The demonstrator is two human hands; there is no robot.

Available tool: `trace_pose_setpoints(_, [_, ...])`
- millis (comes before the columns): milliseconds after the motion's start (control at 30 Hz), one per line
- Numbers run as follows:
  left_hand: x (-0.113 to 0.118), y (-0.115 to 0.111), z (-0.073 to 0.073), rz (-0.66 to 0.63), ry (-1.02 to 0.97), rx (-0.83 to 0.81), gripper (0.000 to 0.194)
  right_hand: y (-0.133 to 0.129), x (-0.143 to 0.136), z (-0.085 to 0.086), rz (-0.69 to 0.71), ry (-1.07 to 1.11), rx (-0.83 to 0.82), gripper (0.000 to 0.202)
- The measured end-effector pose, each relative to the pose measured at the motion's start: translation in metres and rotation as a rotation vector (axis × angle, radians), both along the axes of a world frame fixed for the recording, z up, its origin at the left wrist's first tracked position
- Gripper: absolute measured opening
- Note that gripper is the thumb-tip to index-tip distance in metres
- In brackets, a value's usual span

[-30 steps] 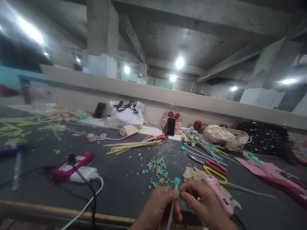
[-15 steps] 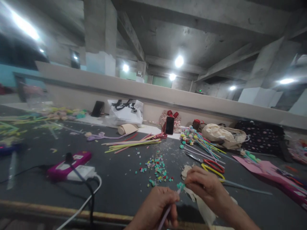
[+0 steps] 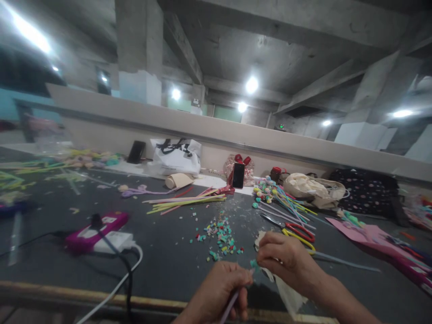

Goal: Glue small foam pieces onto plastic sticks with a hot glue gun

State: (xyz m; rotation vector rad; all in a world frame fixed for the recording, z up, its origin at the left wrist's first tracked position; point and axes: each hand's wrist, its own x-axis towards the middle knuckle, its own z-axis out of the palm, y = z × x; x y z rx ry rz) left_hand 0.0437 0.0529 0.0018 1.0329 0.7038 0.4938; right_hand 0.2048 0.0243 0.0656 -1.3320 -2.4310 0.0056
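My left hand [image 3: 227, 288], at the bottom centre, is closed around a thin pale purple stem [image 3: 230, 308] that looks like a pipe cleaner. Small green tufts [image 3: 254, 263] show at its upper tip. Close by on the right, my right hand [image 3: 286, 256] is pinched at those tufts; what lies between its fingertips is hidden. Beneath this hand is a crumpled cream cloth or paper [image 3: 289, 297]. Just beyond the hands, many small coloured bits [image 3: 222, 234] are scattered, mostly green. Scissors with red and yellow handles [image 3: 299, 231] lie beyond my right hand.
Loose yellow and pink stems [image 3: 187, 204] lie mid-table; finished-looking flower stems [image 3: 266, 191] are bunched at the right. A magenta power strip [image 3: 97, 229] with cables is on the left. A phone [image 3: 238, 175] and a white bag [image 3: 176, 156] stand at the back.
My right hand has shifted slightly left and its fingers now cover more of the green tufts. My left hand keeps its grip on the stem, nearly unmoved.
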Motion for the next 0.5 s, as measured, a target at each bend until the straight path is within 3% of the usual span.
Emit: trace_pose_setpoints(500, [0.0005,0.0013,-0.0028,-0.001,-0.023,0.017,0.014,-0.0009,-0.0042,0.0086,0.073,-0.264,0.027,0.023])
